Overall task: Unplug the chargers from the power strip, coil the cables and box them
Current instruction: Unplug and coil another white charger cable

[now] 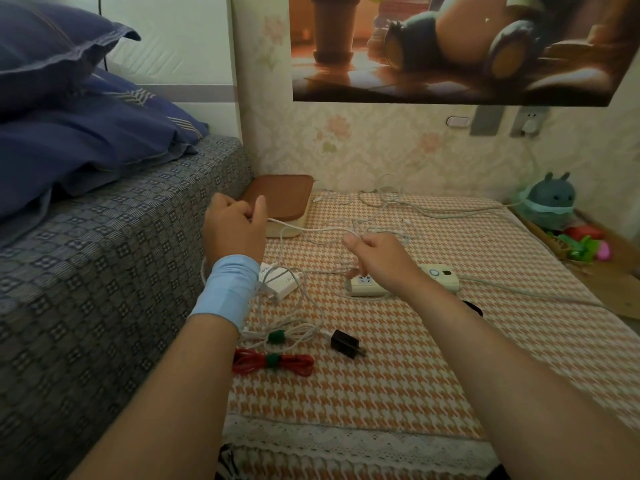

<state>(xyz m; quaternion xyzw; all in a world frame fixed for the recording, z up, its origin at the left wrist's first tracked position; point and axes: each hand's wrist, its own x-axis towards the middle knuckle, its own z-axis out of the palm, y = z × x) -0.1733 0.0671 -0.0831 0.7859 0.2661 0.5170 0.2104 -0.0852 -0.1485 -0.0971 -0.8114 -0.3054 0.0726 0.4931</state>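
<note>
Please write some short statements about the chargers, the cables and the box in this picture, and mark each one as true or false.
1. The red cable is coiled and bound with a green tie. True.
2. The black charger is plugged into the power strip. False: it lies loose, apart from the strip.
3. The left hand and the right hand both hold a white cable. True.
4. The box stands open. False: it is closed.
</note>
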